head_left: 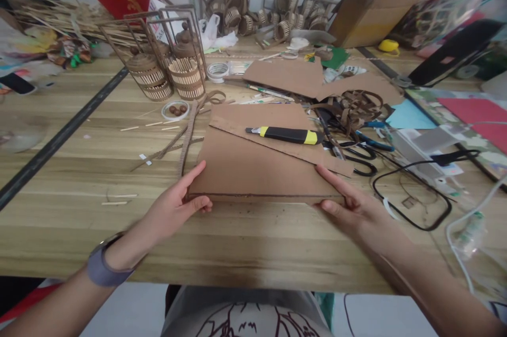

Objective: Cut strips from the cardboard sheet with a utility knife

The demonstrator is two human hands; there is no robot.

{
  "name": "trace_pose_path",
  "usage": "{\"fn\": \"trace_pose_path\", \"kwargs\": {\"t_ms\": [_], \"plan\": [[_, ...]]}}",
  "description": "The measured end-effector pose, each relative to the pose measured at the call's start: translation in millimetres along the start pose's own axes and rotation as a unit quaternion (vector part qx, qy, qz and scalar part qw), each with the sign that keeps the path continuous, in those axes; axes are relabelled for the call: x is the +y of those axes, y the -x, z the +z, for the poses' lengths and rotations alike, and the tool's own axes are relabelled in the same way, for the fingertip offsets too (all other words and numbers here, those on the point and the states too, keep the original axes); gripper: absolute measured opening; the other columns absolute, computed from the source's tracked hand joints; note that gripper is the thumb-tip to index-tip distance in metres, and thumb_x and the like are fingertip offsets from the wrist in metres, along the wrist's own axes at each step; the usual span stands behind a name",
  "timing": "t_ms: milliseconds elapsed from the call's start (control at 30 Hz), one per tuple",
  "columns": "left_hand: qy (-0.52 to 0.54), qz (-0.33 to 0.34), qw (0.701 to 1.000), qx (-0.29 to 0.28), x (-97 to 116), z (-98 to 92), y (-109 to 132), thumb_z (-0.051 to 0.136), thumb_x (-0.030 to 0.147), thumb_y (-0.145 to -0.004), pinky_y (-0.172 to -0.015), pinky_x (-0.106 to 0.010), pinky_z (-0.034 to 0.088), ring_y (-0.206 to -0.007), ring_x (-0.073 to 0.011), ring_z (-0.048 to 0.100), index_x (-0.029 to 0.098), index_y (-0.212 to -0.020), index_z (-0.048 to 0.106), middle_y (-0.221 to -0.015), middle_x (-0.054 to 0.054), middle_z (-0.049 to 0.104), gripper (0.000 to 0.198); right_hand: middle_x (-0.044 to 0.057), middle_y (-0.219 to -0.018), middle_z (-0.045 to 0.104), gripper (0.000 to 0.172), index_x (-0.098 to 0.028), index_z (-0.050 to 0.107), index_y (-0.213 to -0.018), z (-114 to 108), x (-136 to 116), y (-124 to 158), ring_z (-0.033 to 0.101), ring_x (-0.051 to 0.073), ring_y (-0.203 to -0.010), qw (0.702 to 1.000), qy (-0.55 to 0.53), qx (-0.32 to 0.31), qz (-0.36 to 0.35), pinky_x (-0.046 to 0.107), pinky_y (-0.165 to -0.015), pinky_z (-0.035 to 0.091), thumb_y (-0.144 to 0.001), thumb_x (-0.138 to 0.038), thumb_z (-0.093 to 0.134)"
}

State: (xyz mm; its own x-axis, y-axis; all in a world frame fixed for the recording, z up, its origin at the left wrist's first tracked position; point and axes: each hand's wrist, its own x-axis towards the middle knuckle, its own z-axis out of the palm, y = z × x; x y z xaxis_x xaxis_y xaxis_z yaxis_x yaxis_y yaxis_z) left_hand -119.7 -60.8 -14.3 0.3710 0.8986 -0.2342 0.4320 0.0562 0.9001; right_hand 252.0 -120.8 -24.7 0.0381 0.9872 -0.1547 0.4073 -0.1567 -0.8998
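A flat piece of brown cardboard (253,168) lies in front of me, its near edge tipped slightly toward me. My left hand (186,194) grips its left front corner, thumb along the near edge and forefinger on the side. At the right front corner my right hand (348,197) holds the same piece, forefinger on top and thumb at the front edge. A narrow cardboard strip (328,162) rests slantwise across the sheet. On it lies a yellow and black utility knife (291,135) with its blade tip pointing left.
Two bamboo lantern-like baskets in frames (186,70) stand at back left, near a tape roll with brown beads (175,111). Scissors (362,160), coiled brown strips (360,110) and a black cable (428,226) lie right. A cardboard box (372,15) stands behind.
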Motion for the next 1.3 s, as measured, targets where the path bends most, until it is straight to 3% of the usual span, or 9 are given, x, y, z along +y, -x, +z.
{"fn": "trace_pose_path", "kwargs": {"t_ms": [133, 267, 367, 500, 700, 933, 1067, 1200, 1300], "plan": [[-0.169, 0.046, 0.984, 0.038, -6.3, -4.0, 2.1, 0.046, 0.05, -0.096, -0.074, -0.03, 0.056, -0.078, -0.0212, 0.074, 0.009, -0.158, 0.023, -0.08, -0.004, 0.078, 0.078, 0.014, -0.148, 0.056, 0.077, -0.02, 0.035, -0.156, -8.2, -8.4, 1.3, 0.062, 0.033, -0.124, 0.973, 0.211, 0.036, -0.084, 0.042, -0.091, 0.057, -0.091, -0.056, 0.055], [-0.329, 0.134, 0.93, 0.097, -11.2, -7.5, 0.6, 0.039, 0.049, -0.102, -0.07, -0.03, 0.055, -0.081, -0.0234, 0.075, 0.013, -0.15, 0.041, -0.094, -0.008, 0.079, 0.06, 0.014, -0.102, 0.078, 0.07, -0.014, 0.038, -0.155, -14.0, -12.3, 0.8, 0.075, 0.028, -0.081, 0.923, 0.359, 0.028, -0.134, 0.036, -0.064, 0.058, -0.097, -0.054, 0.044], [-0.411, 0.239, 0.867, 0.149, -14.3, -6.1, -2.6, 0.037, 0.044, -0.105, -0.067, -0.028, 0.054, -0.079, -0.022, 0.075, 0.015, -0.146, 0.045, -0.104, -0.01, 0.078, 0.05, 0.009, -0.071, 0.074, 0.066, -0.011, 0.043, -0.151, -14.9, -8.2, -1.6, 0.069, 0.026, -0.057, 0.869, 0.449, 0.056, -0.201, 0.033, -0.049, 0.05, -0.1, -0.053, 0.037], [-0.487, 0.356, 0.772, 0.202, -14.9, -2.7, -5.8, 0.036, 0.036, -0.107, -0.059, -0.026, 0.049, -0.064, -0.0189, 0.072, 0.014, -0.143, 0.043, -0.089, -0.008, 0.078, 0.043, 0.009, -0.081, 0.075, 0.055, -0.014, 0.046, -0.148, -10.8, -6.1, -1.4, 0.067, 0.024, -0.059, 0.791, 0.523, 0.13, -0.288, 0.031, -0.05, 0.047, -0.103, -0.045, 0.037], [-0.609, 0.39, 0.645, 0.247, -5.7, -6.6, -1.6, 0.048, 0.028, -0.104, -0.051, -0.029, 0.037, -0.049, -0.0166, 0.06, 0.01, -0.131, 0.053, -0.062, 0.0, 0.068, 0.033, 0.016, -0.115, 0.067, 0.038, -0.023, 0.057, -0.136, -3.0, -16.3, 4.8, 0.064, 0.025, -0.077, 0.725, 0.597, 0.219, -0.264, 0.032, -0.058, 0.045, -0.101, -0.031, 0.045], [-0.647, 0.406, 0.584, 0.275, 1.9, -13.4, 2.1, 0.059, 0.023, -0.098, -0.053, -0.031, 0.03, -0.051, -0.0161, 0.051, 0.012, -0.122, 0.065, -0.054, 0.004, 0.054, 0.028, 0.009, -0.103, 0.07, 0.052, -0.023, 0.045, -0.145, -3.9, -16.6, -2.6, 0.057, 0.023, -0.08, 0.646, 0.623, 0.255, -0.359, 0.035, -0.068, 0.038, -0.094, -0.017, 0.056], [-0.667, 0.424, 0.56, 0.249, 6.6, -19.2, 6.6, 0.061, 0.026, -0.097, -0.054, -0.032, 0.03, -0.055, -0.0172, 0.048, 0.01, -0.11, 0.069, -0.056, 0.003, 0.05, 0.023, 0.008, -0.102, 0.072, 0.062, -0.022, 0.03, -0.155, -4.0, -15.1, -2.8, 0.061, 0.022, -0.08, 0.659, 0.615, 0.21, -0.38, 0.035, -0.067, 0.039, -0.097, -0.016, 0.05], [-0.677, 0.479, 0.537, 0.156, 5.4, -27.2, 11.2, 0.059, 0.013, -0.094, -0.057, -0.033, 0.031, -0.061, -0.018, 0.048, 0.007, -0.101, 0.069, -0.061, 0.0, 0.053, 0.013, 0.008, -0.112, 0.073, 0.055, -0.03, 0.041, -0.152, -5.1, -7.2, 0.8, 0.066, 0.022, -0.085, 0.714, 0.584, 0.107, -0.37, 0.035, -0.07, 0.045, -0.099, -0.017, 0.044], [-0.666, 0.508, 0.537, 0.101, 1.3, -29.7, 12.7, 0.056, 0.002, -0.091, -0.06, -0.032, 0.034, -0.065, -0.017, 0.049, 0.013, -0.092, 0.068, -0.069, -0.002, 0.059, 0.016, 0.005, -0.115, 0.072, 0.061, -0.038, 0.045, -0.149, -6.1, -2.6, 1.2, 0.068, 0.019, -0.091, 0.724, 0.56, 0.038, -0.401, 0.033, -0.079, 0.051, -0.096, -0.008, 0.041]]}}
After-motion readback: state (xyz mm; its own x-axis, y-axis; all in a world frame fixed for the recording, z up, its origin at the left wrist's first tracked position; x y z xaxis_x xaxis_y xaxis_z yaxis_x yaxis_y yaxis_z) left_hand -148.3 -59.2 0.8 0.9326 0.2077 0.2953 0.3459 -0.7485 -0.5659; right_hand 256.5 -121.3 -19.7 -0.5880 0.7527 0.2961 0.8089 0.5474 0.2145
